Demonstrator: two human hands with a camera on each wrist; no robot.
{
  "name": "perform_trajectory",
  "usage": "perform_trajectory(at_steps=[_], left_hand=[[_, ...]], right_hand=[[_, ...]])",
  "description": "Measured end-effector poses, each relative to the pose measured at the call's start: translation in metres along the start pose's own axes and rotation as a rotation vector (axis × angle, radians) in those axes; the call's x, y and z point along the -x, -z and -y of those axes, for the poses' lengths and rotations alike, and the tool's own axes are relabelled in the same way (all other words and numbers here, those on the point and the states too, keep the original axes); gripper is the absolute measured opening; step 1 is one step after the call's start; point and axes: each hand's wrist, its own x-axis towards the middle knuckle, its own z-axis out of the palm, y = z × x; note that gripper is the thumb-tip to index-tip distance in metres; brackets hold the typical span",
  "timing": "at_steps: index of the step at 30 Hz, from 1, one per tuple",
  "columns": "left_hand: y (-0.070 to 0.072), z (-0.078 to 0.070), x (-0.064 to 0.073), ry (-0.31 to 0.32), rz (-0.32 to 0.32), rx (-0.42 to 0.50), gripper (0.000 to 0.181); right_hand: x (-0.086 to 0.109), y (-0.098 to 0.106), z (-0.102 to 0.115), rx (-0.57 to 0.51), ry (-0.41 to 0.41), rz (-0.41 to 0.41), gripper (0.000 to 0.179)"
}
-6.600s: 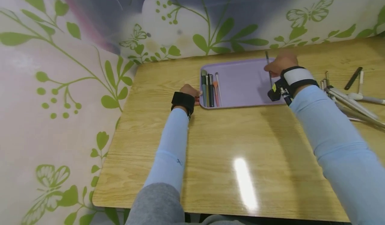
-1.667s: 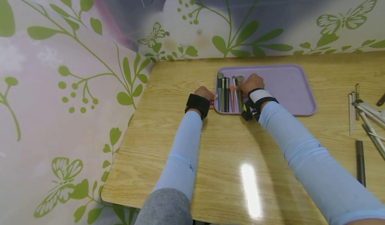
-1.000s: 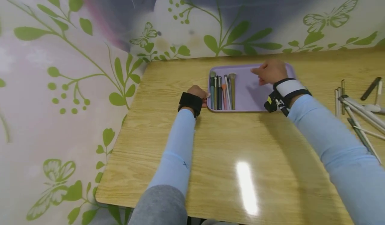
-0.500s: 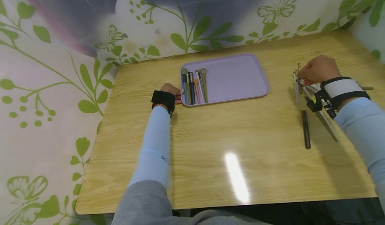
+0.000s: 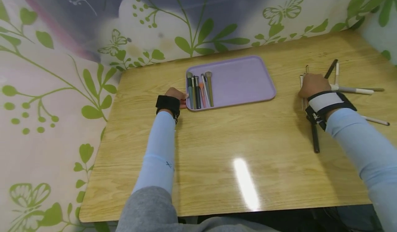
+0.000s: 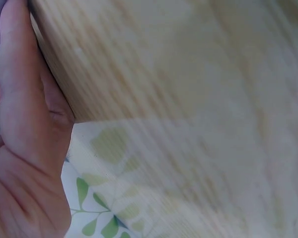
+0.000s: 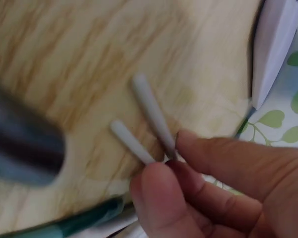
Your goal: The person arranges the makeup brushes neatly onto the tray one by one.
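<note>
On the table lies a lilac tray point(image 5: 245, 82) with several makeup brushes point(image 5: 198, 90) side by side at its left end. My left hand point(image 5: 176, 94) grips the tray's left rim, thumb over the edge. In the left wrist view, that hand point(image 6: 27, 134) lies along the tray's edge. At the right, my right hand point(image 5: 314, 86) is over a loose pile of brushes. The right wrist view shows its thumb and fingers point(image 7: 161, 191) closing around a slim pale brush handle point(image 7: 151, 109). A second, shorter pale handle point(image 7: 131, 141) lies right beside, its end hidden by the thumb.
A thick dark handle point(image 5: 315, 139) lies just below the right hand. Grey and white brushes point(image 5: 356, 90), a black one point(image 5: 331, 69) and a thin white one point(image 5: 376, 120) lie further right. The patterned wall point(image 5: 149, 14) borders the table's back and left.
My right hand laid a brush with a broad tip in the tray, let go and moved right to the loose brushes. It has since shifted slightly left. The left hand stays at the tray.
</note>
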Motion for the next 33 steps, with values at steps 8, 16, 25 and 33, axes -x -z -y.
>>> perform_trajectory(at_steps=[8, 16, 25, 33], left_hand=[[0.002, -0.002, -0.001, 0.004, -0.018, -0.025, 0.021], [0.0, -0.005, 0.008, -0.008, -0.012, -0.056, 0.022], [0.005, 0.002, 0.004, -0.007, -0.035, -0.02, 0.019], [0.004, 0.003, -0.001, -0.028, -0.043, -0.043, 0.018]], right_hand=[[-0.006, -0.002, 0.022, 0.051, -0.107, 0.028, 0.021], [-0.011, -0.003, 0.043, 0.073, -0.088, 0.005, 0.019], [-0.031, 0.024, 0.129, -0.159, 0.074, 0.065, 0.032], [-0.058, -0.01, 0.205, -0.237, 0.087, 0.157, 0.03]])
